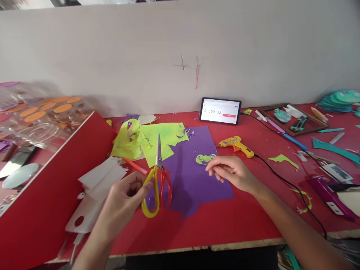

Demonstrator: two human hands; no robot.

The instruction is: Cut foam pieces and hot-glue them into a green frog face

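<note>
My left hand (123,198) grips the yellow handle of a pair of scissors (158,179) with one yellow and one red loop; the blades point away from me and are closed. My right hand (230,170) hovers over a purple foam sheet (194,172), fingers loosely curled and pinched together, just beside a small green frog-like cut-out (204,158) that lies on the sheet. Whether the fingers hold anything is not clear. Yellow-green foam scraps (149,140) lie behind the scissors.
A yellow glue gun (236,145) with a black cord lies right of the purple sheet. A tablet (220,110) showing a timer leans on the wall. White paper pieces (102,176), a red board (50,187), a wooden frame (292,120) and teal scraps surround the work area.
</note>
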